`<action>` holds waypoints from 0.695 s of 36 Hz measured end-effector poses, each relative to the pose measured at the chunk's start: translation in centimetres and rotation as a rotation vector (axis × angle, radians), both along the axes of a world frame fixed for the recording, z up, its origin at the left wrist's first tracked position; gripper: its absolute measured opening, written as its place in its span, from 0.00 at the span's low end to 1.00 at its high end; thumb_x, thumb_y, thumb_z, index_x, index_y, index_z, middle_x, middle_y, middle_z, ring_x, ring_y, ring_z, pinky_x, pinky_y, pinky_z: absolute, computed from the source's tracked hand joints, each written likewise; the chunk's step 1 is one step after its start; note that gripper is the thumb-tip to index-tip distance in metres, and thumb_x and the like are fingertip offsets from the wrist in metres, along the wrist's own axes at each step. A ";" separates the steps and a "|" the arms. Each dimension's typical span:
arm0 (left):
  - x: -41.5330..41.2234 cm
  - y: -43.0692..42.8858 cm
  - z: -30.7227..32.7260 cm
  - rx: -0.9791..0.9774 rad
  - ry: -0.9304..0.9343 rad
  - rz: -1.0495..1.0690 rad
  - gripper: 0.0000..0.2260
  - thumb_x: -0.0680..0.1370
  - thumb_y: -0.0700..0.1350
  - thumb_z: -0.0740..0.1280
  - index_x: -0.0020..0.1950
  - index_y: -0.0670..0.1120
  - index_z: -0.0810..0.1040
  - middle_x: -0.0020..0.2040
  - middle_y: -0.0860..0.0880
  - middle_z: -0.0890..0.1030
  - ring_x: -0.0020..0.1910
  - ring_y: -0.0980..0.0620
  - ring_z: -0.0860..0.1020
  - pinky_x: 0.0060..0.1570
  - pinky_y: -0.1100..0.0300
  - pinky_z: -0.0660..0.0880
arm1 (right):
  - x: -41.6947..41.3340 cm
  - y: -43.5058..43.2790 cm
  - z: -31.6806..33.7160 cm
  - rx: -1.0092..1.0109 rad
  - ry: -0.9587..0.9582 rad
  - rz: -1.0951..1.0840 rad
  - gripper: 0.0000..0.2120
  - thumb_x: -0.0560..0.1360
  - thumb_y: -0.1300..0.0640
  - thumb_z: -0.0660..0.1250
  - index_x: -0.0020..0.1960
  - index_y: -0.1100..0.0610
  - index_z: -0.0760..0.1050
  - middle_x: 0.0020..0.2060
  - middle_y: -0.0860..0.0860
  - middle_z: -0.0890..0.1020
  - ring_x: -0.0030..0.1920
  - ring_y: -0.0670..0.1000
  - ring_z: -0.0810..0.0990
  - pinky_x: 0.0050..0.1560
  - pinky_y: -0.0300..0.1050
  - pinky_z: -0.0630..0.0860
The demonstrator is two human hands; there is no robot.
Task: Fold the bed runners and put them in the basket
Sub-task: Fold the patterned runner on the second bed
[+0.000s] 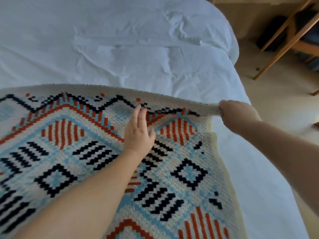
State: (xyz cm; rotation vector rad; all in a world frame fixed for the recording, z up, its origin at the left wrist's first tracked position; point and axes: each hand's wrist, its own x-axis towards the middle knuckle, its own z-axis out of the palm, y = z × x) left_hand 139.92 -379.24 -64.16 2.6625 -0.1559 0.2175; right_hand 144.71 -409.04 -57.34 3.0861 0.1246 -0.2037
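Observation:
A knitted bed runner [72, 152] with cream, light-blue, orange and black geometric patterns lies across the near part of a white bed [120, 40]. Its far edge is doubled over into a fold. My left hand [139, 131] lies flat on the runner near that fold, fingers straight and pointing away from me. My right hand [236, 112] grips the cream far-right corner of the runner, lifting it a little off the sheet. No basket is in view.
The white sheet is wrinkled and fills the far half of the view. The bed's right edge runs down the right side. Beyond it is a beige floor [279, 94] with a wooden-legged piece of furniture [283, 42] at the upper right.

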 end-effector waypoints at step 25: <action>-17.6 3.2 10.0 -0.056 0.350 -0.174 0.12 0.81 0.44 0.59 0.48 0.38 0.79 0.46 0.46 0.75 0.44 0.47 0.74 0.46 0.52 0.71 | -21.5 -3.2 2.7 -0.008 0.189 0.001 0.09 0.74 0.65 0.60 0.45 0.55 0.77 0.50 0.50 0.75 0.46 0.55 0.79 0.40 0.44 0.71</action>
